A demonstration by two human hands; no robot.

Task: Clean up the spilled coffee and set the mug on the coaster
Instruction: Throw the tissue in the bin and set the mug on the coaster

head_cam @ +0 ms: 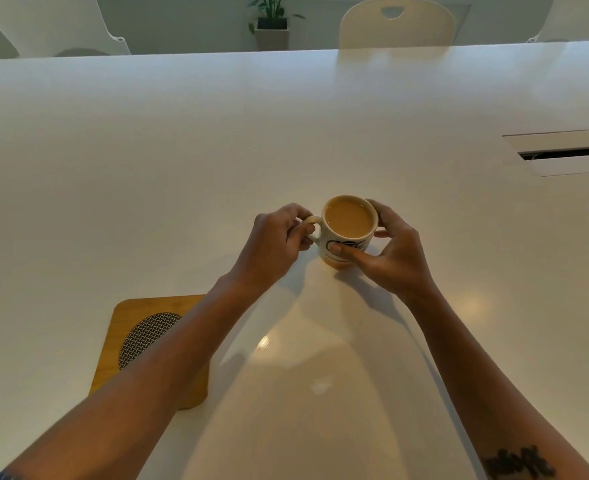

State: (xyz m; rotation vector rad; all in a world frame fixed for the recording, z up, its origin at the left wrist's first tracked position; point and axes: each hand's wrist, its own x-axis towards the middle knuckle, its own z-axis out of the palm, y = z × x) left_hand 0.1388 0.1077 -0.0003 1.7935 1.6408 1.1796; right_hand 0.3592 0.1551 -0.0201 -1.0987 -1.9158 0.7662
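Both hands were on the mug (pixel 346 233). Left hand (pixel 275 240) had its fingers curled at the handle (pixel 312 225), pinching it from the left side. Right hand (pixel 395 252) wrapped the mug body from the right: thumb (pixel 346 251) laid across the near face over the dark printed graphic, other fingers curved round the far side near the rim.

Mug stood upright on the white tabletop (pixel 217 150), roughly centre, base touching the surface as far as I could tell. It was cream with a tan band at the bottom, filled nearly to the rim with milky coffee (pixel 349 218). Handle pointed left.

Coaster (pixel 137 337) sat well apart from the mug, nearer the person and off to the left. It was a rounded square wooden board with a round woven metal-look inset, partly hidden under the left forearm. Mug was not on it.

Couldn't make out any spill on the tabletop; only glare patches and forearm shadows between the arms.

Right forearm carried a dark tattoo (pixel 520 462) near the bottom edge.

Other stuff: cable slot (pixel 567 154) in the tabletop at far right, a cream chair back (pixel 395 27) across the far edge, potted plant (pixel 272 24) behind it.
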